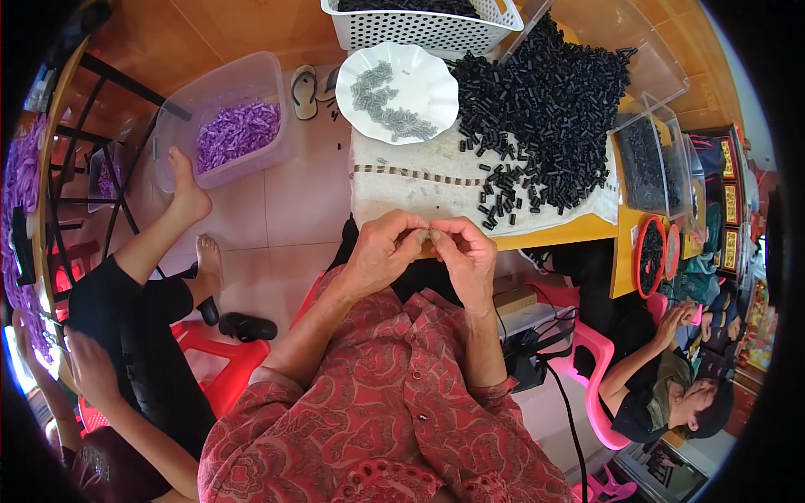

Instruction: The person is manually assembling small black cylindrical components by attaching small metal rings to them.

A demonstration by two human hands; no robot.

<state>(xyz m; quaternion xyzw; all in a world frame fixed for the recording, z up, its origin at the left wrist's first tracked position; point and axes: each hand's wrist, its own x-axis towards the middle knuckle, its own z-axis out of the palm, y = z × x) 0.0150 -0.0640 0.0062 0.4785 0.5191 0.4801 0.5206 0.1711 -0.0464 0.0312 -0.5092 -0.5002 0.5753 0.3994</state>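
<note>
My left hand (390, 250) and my right hand (461, 253) meet at the front edge of the cloth-covered table, fingertips pinched together. Whatever sits between them is too small and too covered to name. Just beyond my fingers lies the pale cloth (394, 194), with a few small clear pieces scattered on it. A white scalloped plate (436, 88) holds many small clear, greyish pieces (373, 90). To its right spreads a large heap of short black tube-like pieces (545, 101), its loose edge reaching toward my right hand.
Behind the plate stands a white perforated basket (402, 29). Clear bins (646, 163) and a red round basket (650, 256) flank the right side. On the floor at left is a tub (272, 147) of purple pieces. One person sits at left, another at right (671, 386).
</note>
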